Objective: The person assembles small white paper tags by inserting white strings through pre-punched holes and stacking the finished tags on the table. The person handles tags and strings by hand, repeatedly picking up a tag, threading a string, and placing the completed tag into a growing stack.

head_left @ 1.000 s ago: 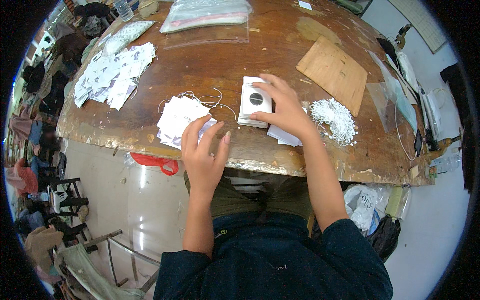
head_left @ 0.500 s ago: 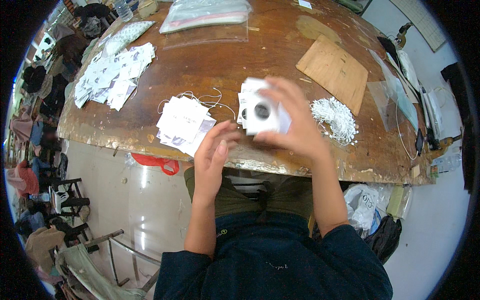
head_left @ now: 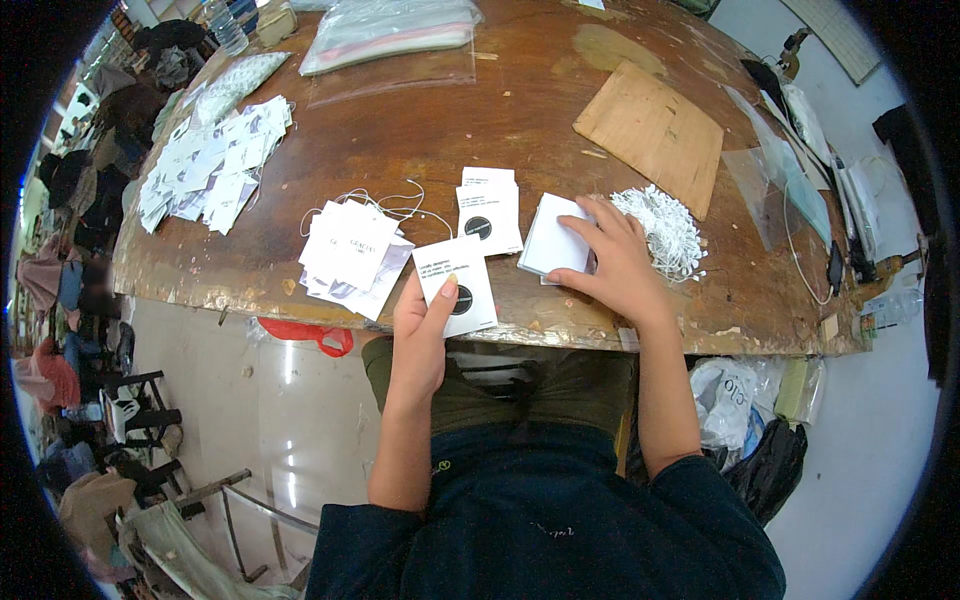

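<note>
A square white tag [head_left: 474, 268] with small print and a black circle is pinched in my left hand [head_left: 416, 340], thumb on top, over the table's near edge. My right hand [head_left: 622, 262] curves its thumb and fingers around a small stack of blank-faced white tags [head_left: 549, 238] on the table. Between the hands and a little farther off lies a staggered group of printed white tags [head_left: 488, 192]. A loose pile of tags with white strings [head_left: 345, 245] sits just left of my left hand. Right beyond my right hand is a heap of white string loops [head_left: 662, 228].
More strung tags [head_left: 215, 160] are spread at the far left, beside a patterned pouch [head_left: 240, 85]. Clear plastic bags [head_left: 390, 40] lie at the back. A thin wooden board [head_left: 650, 135] rests at the right. The worn wooden table [head_left: 400, 120] ends close to my body.
My left hand has gone from holding nothing to gripping a tag. My right hand has moved right and lowered a stack onto the table; the printed tags between are now uncovered.
</note>
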A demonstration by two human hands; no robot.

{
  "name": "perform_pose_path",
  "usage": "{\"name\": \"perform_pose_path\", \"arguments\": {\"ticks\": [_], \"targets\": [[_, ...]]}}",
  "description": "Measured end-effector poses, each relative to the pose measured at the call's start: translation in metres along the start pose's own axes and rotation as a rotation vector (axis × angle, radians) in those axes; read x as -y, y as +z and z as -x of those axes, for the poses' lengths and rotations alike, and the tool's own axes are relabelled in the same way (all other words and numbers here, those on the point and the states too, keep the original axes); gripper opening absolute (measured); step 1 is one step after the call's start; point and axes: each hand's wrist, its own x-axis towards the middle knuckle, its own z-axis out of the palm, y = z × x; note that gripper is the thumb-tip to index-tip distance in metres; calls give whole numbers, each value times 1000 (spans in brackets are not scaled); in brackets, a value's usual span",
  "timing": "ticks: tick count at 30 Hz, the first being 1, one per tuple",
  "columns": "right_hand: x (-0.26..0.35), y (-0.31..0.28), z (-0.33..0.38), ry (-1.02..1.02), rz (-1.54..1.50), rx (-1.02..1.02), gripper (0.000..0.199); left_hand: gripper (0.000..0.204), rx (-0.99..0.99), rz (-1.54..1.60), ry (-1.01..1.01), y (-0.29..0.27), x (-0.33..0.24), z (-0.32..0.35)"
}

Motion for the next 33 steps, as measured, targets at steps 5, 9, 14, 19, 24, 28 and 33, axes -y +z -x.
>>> {"name": "perform_pose_path", "arguments": {"ticks": [5, 9, 14, 19, 24, 28, 33], "targets": [[-2, -12, -2, -19, 15, -61, 67, 34, 26, 27, -13, 1, -5, 3], [20, -40, 2, -128, -199, -241, 71, 47, 9, 48, -86, 0, -5, 3], [76, -26, 10, -530, -104, -8, 81, 79, 104, 326, -231, 0, 2, 9], [89, -4, 4, -446, -267, -119, 79, 41, 127, 185, -144, 0, 2, 14], [98, 18, 8, 225, -1120, -155, 34, 35, 95, 23, -120, 8, -1, 17], [102, 28, 11, 259, -1383, -253, 22, 36, 71, -58, -77, 13, -5, 18], [106, 27, 11, 329, -1419, -217, 20, 37, 79, -87, -68, 14, -7, 18]]}}
